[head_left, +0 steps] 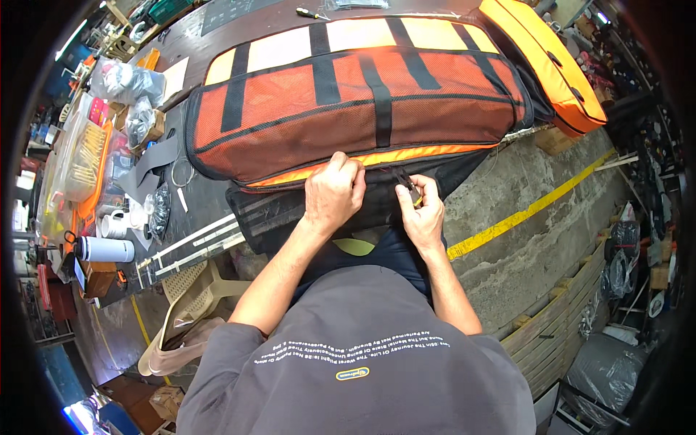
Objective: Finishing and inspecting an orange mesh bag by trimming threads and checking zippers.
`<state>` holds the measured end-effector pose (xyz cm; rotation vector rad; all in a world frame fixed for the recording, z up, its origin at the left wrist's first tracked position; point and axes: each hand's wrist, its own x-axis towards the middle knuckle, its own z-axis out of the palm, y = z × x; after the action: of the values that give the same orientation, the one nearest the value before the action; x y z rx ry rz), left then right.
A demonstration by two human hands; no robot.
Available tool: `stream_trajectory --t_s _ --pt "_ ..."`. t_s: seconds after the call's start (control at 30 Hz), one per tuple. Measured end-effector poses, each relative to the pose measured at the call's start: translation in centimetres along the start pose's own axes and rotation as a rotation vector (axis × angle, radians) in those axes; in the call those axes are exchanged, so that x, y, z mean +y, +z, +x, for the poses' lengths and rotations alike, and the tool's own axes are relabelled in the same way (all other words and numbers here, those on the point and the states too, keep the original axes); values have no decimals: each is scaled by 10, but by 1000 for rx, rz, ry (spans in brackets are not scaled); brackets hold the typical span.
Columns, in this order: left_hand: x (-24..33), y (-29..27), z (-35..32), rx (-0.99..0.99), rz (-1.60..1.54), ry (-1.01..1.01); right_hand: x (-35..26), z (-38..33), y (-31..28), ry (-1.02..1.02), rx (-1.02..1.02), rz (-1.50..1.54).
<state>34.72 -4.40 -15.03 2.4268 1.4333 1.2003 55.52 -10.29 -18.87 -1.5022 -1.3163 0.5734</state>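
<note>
On the far left, a white bottle (107, 249) sits near the side of the desk (275, 19), well apart from the work. A grey strap (148, 170) trails beside the orange and black bag (290, 138), which lies along the desk right in front of the person, its orange strip (290, 174) nearest the body. The left hand (335, 192) is clenched at that strip, fingertips bunched; whether they pinch cloth or a thread cannot be told. This hold seems best used to draw the edge flat and steady, knuckles clear of the tool's path. To its right, a small dark tool (406, 181) with a touch of yellow points at the edge, near the left hand but apart from it. The right hand (424, 210) grasps it between thumb and fingers. Good handling probably calls for short, controlled movements, tip angled away from mesh and skin.
</note>
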Motion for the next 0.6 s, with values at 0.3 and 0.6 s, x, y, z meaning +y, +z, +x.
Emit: stream_trajectory --t_s 0.3,0.6 --pt "1 -3 11 -70 -45 -17 -27 2 -1 -87 6 -145" --pt "7 0 19 -134 -32 -84 -29 2 -1 -100 -3 -225"
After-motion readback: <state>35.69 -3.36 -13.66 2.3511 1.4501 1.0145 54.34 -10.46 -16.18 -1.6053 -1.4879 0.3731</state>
